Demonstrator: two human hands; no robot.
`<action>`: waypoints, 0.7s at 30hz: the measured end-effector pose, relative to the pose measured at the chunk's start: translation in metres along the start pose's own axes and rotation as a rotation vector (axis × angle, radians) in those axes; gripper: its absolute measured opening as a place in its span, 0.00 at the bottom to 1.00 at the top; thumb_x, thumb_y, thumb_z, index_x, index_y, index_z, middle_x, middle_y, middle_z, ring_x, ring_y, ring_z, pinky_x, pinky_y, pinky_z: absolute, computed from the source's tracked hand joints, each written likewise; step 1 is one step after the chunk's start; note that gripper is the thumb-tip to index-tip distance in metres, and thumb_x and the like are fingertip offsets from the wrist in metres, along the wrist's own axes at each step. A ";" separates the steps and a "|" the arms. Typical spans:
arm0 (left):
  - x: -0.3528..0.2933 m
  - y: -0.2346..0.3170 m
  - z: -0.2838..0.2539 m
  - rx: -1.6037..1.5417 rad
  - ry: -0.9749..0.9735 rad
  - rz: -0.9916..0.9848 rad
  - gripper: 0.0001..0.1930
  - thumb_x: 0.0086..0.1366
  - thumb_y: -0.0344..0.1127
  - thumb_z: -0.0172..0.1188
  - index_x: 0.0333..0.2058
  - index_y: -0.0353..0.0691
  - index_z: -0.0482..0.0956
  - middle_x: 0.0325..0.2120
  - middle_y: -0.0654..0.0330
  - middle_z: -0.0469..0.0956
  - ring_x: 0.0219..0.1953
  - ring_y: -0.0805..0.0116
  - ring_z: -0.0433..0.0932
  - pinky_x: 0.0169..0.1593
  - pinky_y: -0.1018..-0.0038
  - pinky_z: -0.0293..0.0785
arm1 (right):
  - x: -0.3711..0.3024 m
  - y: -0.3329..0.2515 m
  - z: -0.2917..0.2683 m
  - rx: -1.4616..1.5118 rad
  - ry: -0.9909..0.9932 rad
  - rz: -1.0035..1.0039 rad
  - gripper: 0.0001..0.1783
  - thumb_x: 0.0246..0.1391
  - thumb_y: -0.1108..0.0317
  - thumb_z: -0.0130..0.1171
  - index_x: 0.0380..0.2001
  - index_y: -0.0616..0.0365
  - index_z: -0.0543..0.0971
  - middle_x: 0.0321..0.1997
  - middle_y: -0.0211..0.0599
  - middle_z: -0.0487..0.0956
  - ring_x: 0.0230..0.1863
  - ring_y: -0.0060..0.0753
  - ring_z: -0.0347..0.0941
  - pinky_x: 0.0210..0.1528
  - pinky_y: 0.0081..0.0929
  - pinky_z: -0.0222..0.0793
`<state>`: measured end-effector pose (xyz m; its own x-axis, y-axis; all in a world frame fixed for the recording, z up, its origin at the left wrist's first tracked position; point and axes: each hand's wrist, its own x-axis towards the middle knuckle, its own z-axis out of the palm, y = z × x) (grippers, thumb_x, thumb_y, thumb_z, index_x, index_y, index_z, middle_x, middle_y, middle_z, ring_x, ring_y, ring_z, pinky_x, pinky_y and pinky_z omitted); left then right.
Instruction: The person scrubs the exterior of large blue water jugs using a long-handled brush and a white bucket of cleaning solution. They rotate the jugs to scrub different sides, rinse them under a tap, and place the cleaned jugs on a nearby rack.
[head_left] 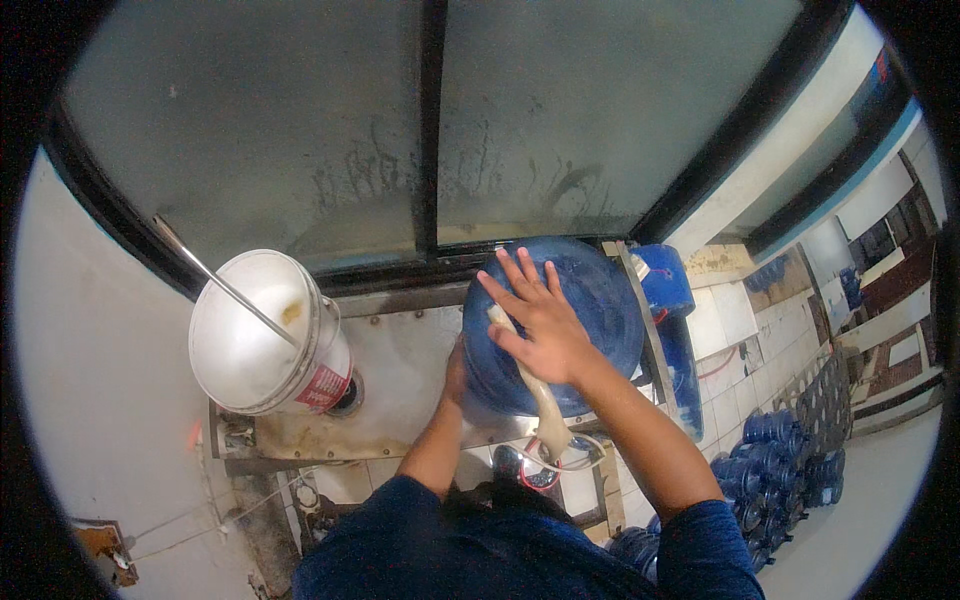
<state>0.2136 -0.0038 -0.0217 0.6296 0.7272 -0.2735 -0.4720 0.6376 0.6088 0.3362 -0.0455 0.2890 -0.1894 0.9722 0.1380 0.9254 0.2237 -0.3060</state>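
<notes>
Blue and round, a large vessel [610, 320] sits on the right part of the metal tabletop [405, 365], between the person's two hands, which are apart. The right hand [540, 325] lies over its upper face with fingers spread, a pale, limp-looking strip [546, 412] running from beside the thumb down past the vessel's near edge. Against its left side rests the left hand [456, 375], its fingers mostly hidden, so I cannot tell whether they grip.
</notes>
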 end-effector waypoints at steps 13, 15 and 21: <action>0.011 0.030 0.005 -0.076 -0.172 -0.113 0.32 0.75 0.58 0.45 0.68 0.43 0.62 0.62 0.56 0.71 0.62 0.59 0.73 0.65 0.60 0.69 | 0.000 -0.003 -0.010 -0.021 -0.109 -0.082 0.38 0.63 0.54 0.49 0.75 0.48 0.57 0.82 0.29 0.47 0.82 0.52 0.29 0.77 0.59 0.20; 0.006 0.009 0.000 -0.107 -0.065 -0.054 0.32 0.75 0.57 0.45 0.68 0.43 0.64 0.61 0.57 0.72 0.61 0.59 0.73 0.64 0.60 0.70 | 0.003 0.000 -0.011 0.036 -0.119 -0.062 0.38 0.64 0.54 0.48 0.75 0.48 0.56 0.82 0.30 0.47 0.82 0.51 0.30 0.78 0.59 0.20; -0.028 -0.096 -0.027 -0.245 0.324 0.248 0.30 0.75 0.56 0.43 0.65 0.42 0.67 0.60 0.57 0.74 0.60 0.61 0.75 0.63 0.61 0.71 | 0.003 -0.004 -0.008 0.027 -0.132 -0.123 0.40 0.65 0.53 0.50 0.75 0.52 0.54 0.82 0.34 0.47 0.82 0.51 0.33 0.78 0.60 0.26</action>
<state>0.2246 -0.0787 -0.0925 0.2731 0.8819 -0.3842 -0.7395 0.4479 0.5025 0.3341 -0.0440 0.2978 -0.3435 0.9378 0.0512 0.8837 0.3411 -0.3204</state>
